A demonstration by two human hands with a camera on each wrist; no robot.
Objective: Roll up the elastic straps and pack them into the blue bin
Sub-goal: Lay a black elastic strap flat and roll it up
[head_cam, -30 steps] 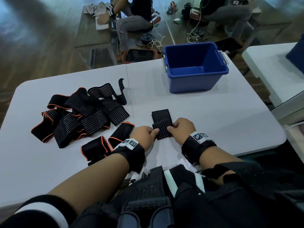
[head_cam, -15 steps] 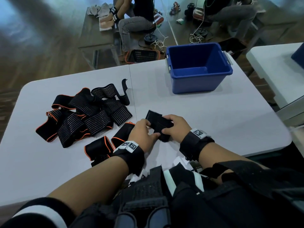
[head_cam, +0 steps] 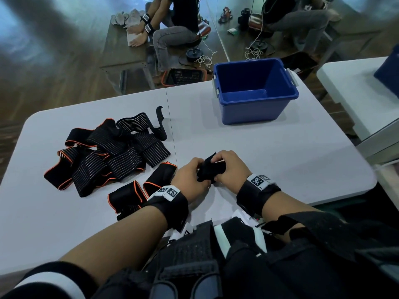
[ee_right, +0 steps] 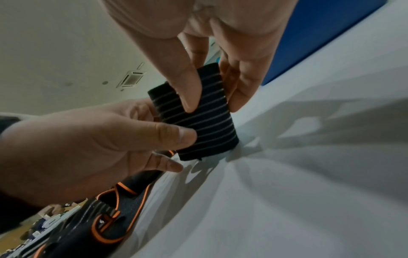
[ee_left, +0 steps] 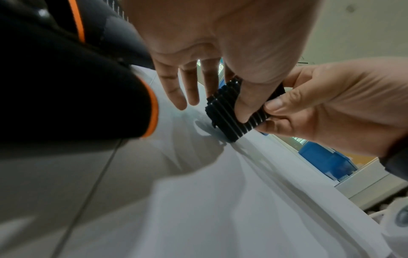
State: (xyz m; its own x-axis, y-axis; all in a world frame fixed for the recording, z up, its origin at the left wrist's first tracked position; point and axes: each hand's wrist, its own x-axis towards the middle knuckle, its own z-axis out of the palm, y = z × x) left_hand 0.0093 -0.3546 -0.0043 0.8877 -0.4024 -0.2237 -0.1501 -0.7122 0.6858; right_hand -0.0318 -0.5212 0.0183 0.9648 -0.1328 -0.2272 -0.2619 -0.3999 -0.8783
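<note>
A black elastic strap (head_cam: 210,170) with thin pale stripes is rolled into a short bundle and held just above the white table (head_cam: 280,158) near its front edge. My left hand (head_cam: 191,179) pinches its left side with the thumb (ee_left: 249,99), and the other fingers (ee_left: 172,87) stick out straight. My right hand (head_cam: 227,167) grips the right side between thumb (ee_right: 186,85) and fingers (ee_right: 241,85). In the right wrist view the strap (ee_right: 203,122) has its lower corner at the table. The blue bin (head_cam: 254,113) stands at the back, nothing showing inside it.
A loose pile of black straps with orange edges (head_cam: 108,156) lies to the left, the nearest ones (head_cam: 127,197) beside my left wrist. A second white table (head_cam: 354,87) stands to the right. People sit at a bench beyond the far edge.
The strap lay flat on the table with both hands at its near end. It is now wound into a bundle and lifted between both hands.
</note>
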